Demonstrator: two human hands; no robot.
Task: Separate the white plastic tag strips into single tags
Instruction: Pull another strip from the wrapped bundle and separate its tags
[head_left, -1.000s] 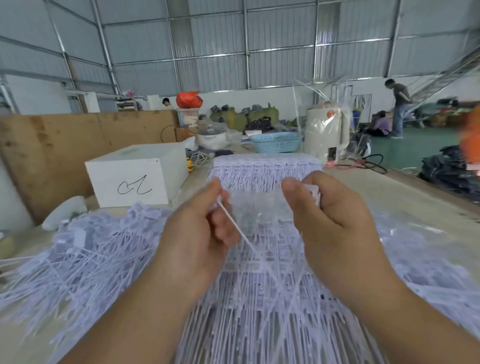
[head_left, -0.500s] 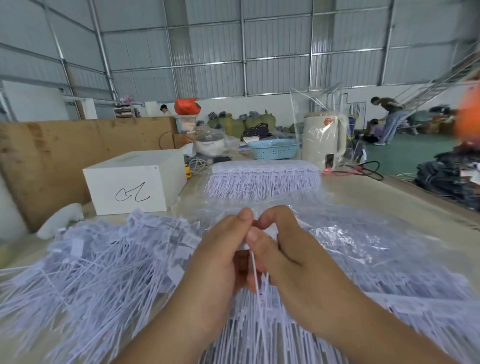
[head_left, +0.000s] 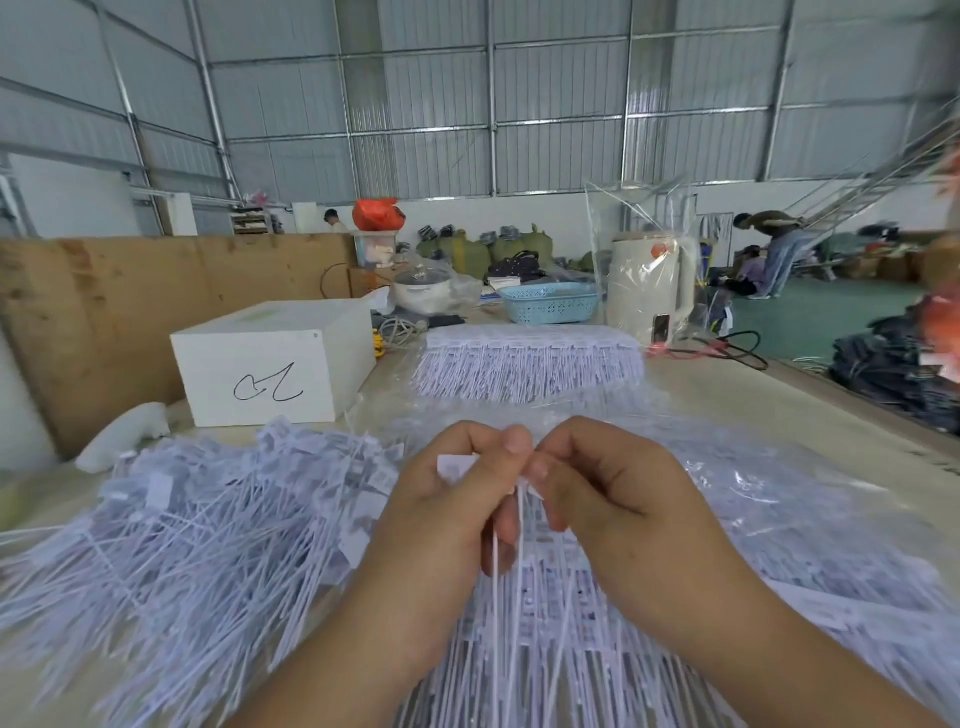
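Note:
My left hand (head_left: 447, 509) and my right hand (head_left: 618, 493) meet at the centre, fingertips together. Between them they pinch the head of a white tag strip (head_left: 511, 551), whose thin tails hang down towards me. A loose heap of single white tags (head_left: 208, 530) spreads over the table on the left. Uncut strips in clear plastic (head_left: 753, 499) lie under and right of my hands. Another neat bundle of strips (head_left: 530, 364) lies farther back.
A white box (head_left: 270, 364) with a scribble stands back left, a brown board (head_left: 104, 312) behind it. A blue basket (head_left: 550, 304), a bagged cream kettle (head_left: 649, 280) and a pot (head_left: 421, 291) stand at the table's far end. People are at the back right.
My hands, apart a second ago with the left one pinching a single tag, have come together low at the centre and now both pinch the strip's head.

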